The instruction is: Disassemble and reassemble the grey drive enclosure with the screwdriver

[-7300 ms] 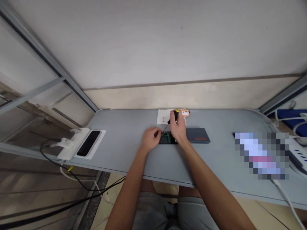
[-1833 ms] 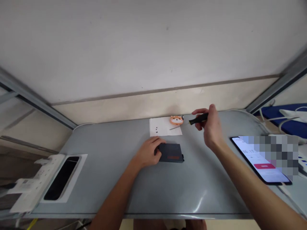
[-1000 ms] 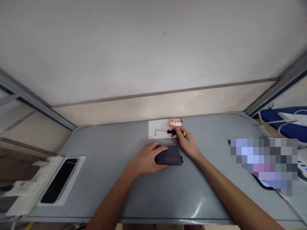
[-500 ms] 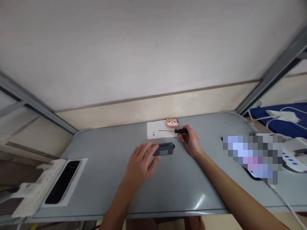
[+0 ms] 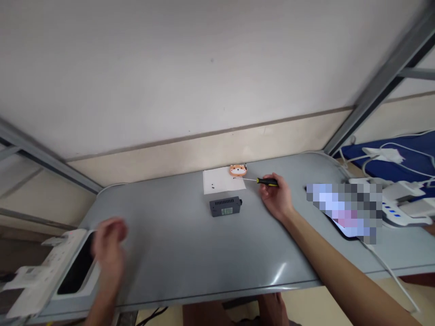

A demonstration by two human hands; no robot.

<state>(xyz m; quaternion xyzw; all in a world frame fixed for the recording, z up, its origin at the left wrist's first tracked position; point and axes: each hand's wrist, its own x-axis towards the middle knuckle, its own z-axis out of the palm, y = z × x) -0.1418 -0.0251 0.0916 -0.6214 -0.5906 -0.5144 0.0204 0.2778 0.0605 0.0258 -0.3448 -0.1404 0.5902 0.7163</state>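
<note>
My right hand (image 5: pixel 277 195) is closed around the black and yellow handle of a screwdriver (image 5: pixel 268 182), whose thin shaft points left over a white sheet of paper (image 5: pixel 217 183). On that paper lie tiny dark screws (image 5: pixel 213 186). A dark grey box (image 5: pixel 225 207) with vent slots, a greenish label and a small knob on its right end stands on the table, untouched. My left hand (image 5: pixel 109 244), smeared by motion, is over the table's left side, beside a black-screened phone (image 5: pixel 76 269); its fingers are too blurred to read.
An orange dog-faced case (image 5: pixel 238 170) sits at the paper's back right corner. White power strips (image 5: pixel 50 267) lie at the left edge and at the right (image 5: pixel 390 206). A lit, pixelated phone (image 5: pixel 343 210) with a white cable rests on the right. A wall closes off the back.
My left hand has left the grey box and swung far left towards the phone. The box stays on the table. My right hand still holds the screwdriver, shifted slightly right. The view has shifted a little.
</note>
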